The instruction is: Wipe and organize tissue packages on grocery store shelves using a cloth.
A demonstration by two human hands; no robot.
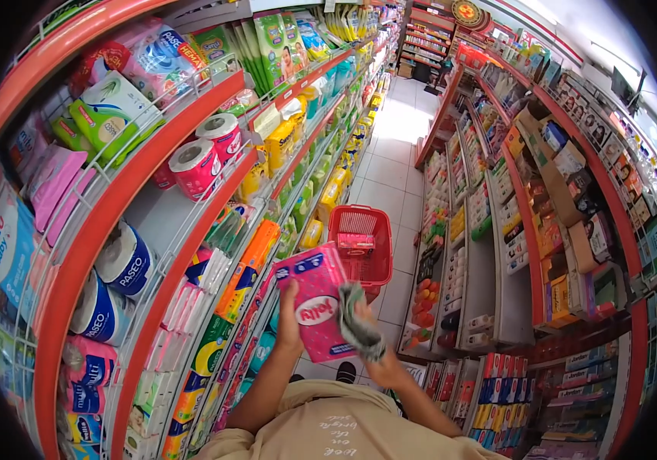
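My left hand (288, 316) grips the left edge of a pink Jolly tissue pack (312, 287), which is tilted in front of my body. A grey-green cloth (361, 325) is bunched in my right hand (371, 330) and lies against the pack's right side. Just beyond the pack, a red plastic basket (385, 247) stands on the tiled floor. Inside it lies a smaller pink pack (355, 241).
Shelves with red edges (190, 287) on the left hold toilet rolls (124, 259), tissue packs and diapers. Shelving on the right (521, 218) carries bottles, boxes and toothpaste cartons (501, 402). A tiled aisle (392, 167) runs between them.
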